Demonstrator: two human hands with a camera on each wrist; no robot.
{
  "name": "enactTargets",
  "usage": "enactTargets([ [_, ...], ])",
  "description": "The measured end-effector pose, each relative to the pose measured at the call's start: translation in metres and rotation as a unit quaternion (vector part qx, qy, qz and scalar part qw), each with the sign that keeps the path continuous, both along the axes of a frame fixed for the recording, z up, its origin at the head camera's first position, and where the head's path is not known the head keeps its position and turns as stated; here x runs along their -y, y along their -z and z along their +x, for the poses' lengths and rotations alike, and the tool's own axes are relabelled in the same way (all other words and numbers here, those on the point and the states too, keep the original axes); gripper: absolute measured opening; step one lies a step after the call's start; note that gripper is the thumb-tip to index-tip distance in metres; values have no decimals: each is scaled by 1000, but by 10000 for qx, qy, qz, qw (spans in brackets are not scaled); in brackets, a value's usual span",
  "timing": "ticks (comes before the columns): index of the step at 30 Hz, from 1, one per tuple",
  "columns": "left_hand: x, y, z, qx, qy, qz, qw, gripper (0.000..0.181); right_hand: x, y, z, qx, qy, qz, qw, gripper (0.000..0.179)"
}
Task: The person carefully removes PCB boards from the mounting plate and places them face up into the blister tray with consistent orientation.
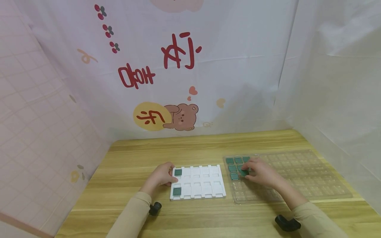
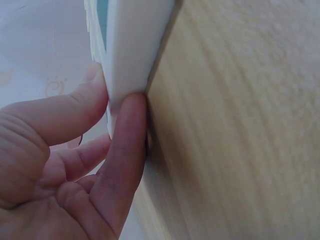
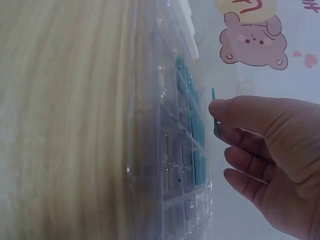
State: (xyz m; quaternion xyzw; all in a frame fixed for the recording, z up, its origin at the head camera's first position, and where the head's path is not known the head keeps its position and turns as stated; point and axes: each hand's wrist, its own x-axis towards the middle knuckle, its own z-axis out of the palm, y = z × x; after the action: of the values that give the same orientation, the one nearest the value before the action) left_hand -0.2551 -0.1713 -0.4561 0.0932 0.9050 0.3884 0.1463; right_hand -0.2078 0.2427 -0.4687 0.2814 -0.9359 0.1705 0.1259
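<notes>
My left hand (image 1: pixel 162 174) holds the left edge of a white compartment tray (image 1: pixel 197 198), its thumb on the upper side. In the left wrist view a finger (image 2: pixel 129 125) presses against the tray's side wall. Two green circuit boards lie in the tray's left column, one at the back (image 1: pixel 178 172) and one at the front (image 1: pixel 177 191). Over the left part of a clear plastic tray, my right hand (image 1: pixel 262 172) pinches a small green circuit board (image 3: pixel 214 95), seen edge-on and raised above the tray in the right wrist view.
The clear plastic tray (image 1: pixel 297 196) spans the right side of the wooden table (image 1: pixel 190 218); several green boards (image 1: pixel 234 177) sit in its left pockets. Printed cloth (image 1: pixel 238 82) hangs behind the table and at both sides. Black devices (image 1: pixel 155 209) are at both wrists.
</notes>
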Motion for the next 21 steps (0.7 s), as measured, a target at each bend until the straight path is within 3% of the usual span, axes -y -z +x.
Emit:
enactTargets([
  [21,-2,-4,5,-37,2,-42,10000,59,0,10,-10,-25,-172,439,9989,23],
])
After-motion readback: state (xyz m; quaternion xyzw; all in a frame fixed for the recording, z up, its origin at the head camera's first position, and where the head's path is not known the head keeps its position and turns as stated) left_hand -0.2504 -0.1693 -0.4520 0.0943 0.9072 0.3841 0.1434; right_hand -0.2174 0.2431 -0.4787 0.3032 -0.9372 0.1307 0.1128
